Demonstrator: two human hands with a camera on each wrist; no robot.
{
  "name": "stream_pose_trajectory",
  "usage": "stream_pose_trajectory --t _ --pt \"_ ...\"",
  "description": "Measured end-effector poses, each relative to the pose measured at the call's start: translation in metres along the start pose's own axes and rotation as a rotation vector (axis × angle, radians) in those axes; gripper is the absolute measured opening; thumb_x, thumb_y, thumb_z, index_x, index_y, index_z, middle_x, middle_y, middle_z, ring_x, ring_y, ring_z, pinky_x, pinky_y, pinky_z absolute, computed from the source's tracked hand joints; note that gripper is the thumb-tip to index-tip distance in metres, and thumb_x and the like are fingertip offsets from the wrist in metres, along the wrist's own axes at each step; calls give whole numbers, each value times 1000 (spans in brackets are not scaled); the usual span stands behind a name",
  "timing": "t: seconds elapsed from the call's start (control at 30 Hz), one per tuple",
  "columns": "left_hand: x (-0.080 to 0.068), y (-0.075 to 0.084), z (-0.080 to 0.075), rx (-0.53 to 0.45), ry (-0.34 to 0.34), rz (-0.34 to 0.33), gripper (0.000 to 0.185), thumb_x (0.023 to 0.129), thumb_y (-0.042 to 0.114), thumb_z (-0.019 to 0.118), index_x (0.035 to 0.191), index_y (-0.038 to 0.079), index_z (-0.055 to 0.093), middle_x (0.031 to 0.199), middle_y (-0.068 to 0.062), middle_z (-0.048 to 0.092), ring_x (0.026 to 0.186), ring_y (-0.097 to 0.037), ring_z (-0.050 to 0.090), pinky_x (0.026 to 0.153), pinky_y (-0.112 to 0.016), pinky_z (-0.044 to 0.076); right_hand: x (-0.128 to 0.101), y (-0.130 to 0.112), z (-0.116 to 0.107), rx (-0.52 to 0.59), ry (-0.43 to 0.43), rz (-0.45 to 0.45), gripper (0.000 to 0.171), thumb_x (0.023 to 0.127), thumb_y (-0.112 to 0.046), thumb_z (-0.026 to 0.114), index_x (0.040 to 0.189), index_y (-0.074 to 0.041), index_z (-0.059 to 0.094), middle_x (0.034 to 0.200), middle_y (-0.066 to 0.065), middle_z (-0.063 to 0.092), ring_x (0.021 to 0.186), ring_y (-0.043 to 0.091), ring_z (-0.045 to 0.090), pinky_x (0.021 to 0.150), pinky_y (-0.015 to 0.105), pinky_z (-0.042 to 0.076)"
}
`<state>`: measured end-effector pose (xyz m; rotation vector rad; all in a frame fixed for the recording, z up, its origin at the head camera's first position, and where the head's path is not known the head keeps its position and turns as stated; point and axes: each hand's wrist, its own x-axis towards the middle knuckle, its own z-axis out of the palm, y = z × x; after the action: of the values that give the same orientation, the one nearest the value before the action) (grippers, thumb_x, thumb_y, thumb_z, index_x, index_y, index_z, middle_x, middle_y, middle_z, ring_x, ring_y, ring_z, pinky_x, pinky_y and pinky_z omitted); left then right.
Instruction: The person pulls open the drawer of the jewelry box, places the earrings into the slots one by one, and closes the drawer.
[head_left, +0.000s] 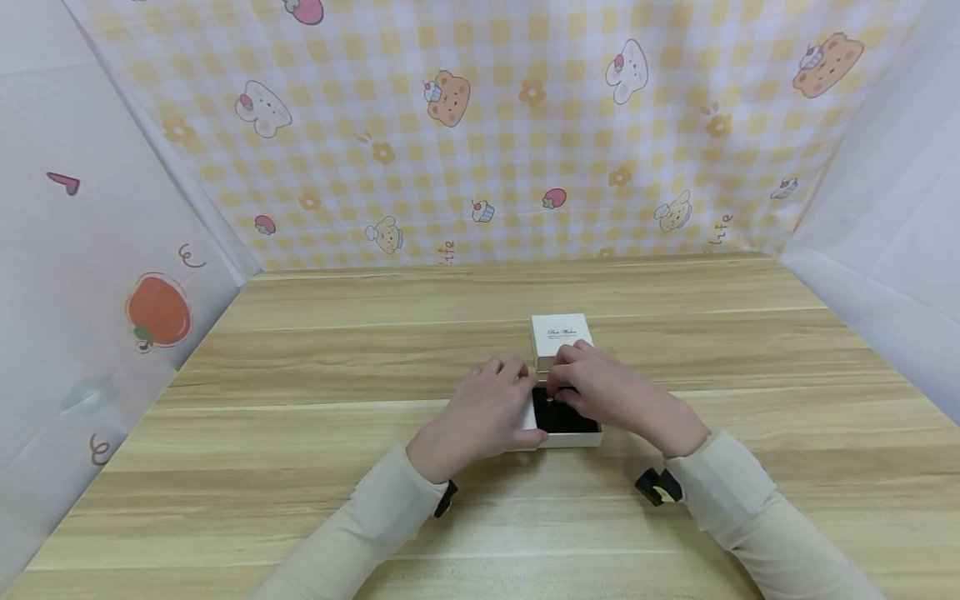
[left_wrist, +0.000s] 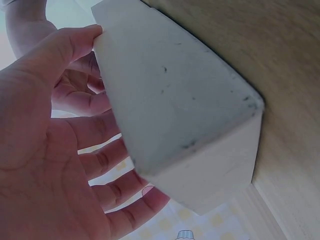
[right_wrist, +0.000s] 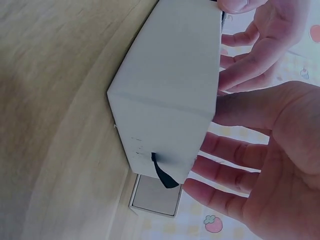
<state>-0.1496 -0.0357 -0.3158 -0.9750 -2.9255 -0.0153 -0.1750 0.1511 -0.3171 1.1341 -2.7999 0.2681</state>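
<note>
A white jewellery drawer box (head_left: 572,440) with a black inner pad (head_left: 573,421) stands partly slid out of its white sleeve (head_left: 528,414). My left hand (head_left: 483,408) grips the sleeve from above, thumb on the near side and fingers on the far side. In the left wrist view the thumb presses the upper edge of the sleeve (left_wrist: 170,85). My right hand (head_left: 588,383) reaches over the drawer, its thumb and forefinger pinching a small silvery piece of jewellery (head_left: 550,399) at the pad. A black ribbon tab (right_wrist: 162,172) hangs from the drawer's end.
Just behind the drawer box stands a second white box (head_left: 561,329) with "Best Wishes" printed on top. Both stand on a wood-grain table (head_left: 337,367). A yellow checked cloth (head_left: 510,150) hangs behind, with white cloth (head_left: 97,250) at the sides.
</note>
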Motion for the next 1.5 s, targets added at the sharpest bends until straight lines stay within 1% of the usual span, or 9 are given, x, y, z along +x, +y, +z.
stream_pose_trajectory --t 0.33,0.63,1.1,1.4,1.5 --pt "0 0 -1 5 -8 -1 64 79 58 62 122 12 57 118 -1 52 104 -21 49 89 -37 45 0 -1 0 -5 -3 -19 7 79 -11 71 77 -16 67 88 -2 58 85 17 50 76 33 45" --pt "0 1 -1 0 -12 -5 64 78 58 63 122 12 58 119 -1 52 103 -21 49 91 -36 44 0 -2 -1 20 -47 4 7 80 -13 71 78 -18 67 90 -3 57 87 16 48 79 33 45" --pt "0 1 -1 -6 -24 -13 65 79 58 62 123 12 57 119 -1 52 104 -21 49 91 -37 44 0 -3 0 51 -64 20 8 80 -12 71 76 -18 69 93 -1 58 90 16 48 80 33 46" --pt "0 1 -1 6 -9 -8 65 78 59 62 123 12 58 118 -1 52 103 -20 49 89 -36 45 -2 4 -7 59 -18 -14 10 79 -9 72 74 -16 67 90 0 58 85 18 47 74 32 44" --pt "0 1 -1 7 -8 -8 65 78 59 62 123 12 58 117 -1 52 103 -20 49 89 -36 45 -4 8 -12 67 -17 10 10 79 -8 71 74 -16 66 90 1 58 86 20 49 74 34 45"
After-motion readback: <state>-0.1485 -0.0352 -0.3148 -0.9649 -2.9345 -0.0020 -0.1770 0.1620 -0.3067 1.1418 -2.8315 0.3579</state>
